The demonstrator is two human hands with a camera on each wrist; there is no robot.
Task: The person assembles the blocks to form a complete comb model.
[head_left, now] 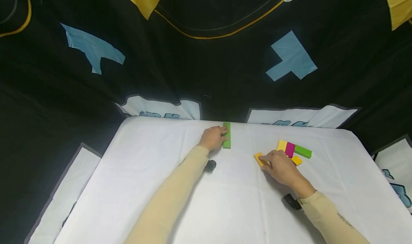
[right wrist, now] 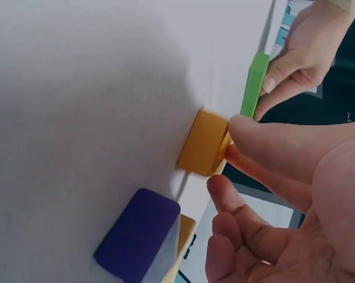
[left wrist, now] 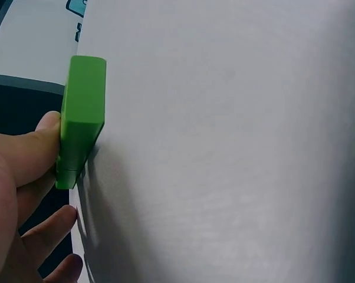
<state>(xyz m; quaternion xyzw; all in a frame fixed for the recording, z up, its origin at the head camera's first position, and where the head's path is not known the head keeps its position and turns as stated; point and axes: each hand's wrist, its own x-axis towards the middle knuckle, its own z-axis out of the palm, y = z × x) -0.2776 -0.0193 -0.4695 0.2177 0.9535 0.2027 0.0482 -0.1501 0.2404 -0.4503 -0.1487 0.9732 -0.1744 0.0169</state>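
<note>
At the table's far edge, my left hand holds a long green block from its left side. In the left wrist view the thumb presses that green block, while other fingers spread below it. My right hand, to the right and nearer, pinches an orange block between thumb and index finger. The right wrist view has this orange block at the fingertips, with the remaining fingers curled loosely. A dark purple block lies close by; my right hand mostly hides it in the head view.
Just beyond my right hand sit a yellow block, a magenta block, a second green block and a yellow-orange block. The white-covered table ends at a black curtain behind.
</note>
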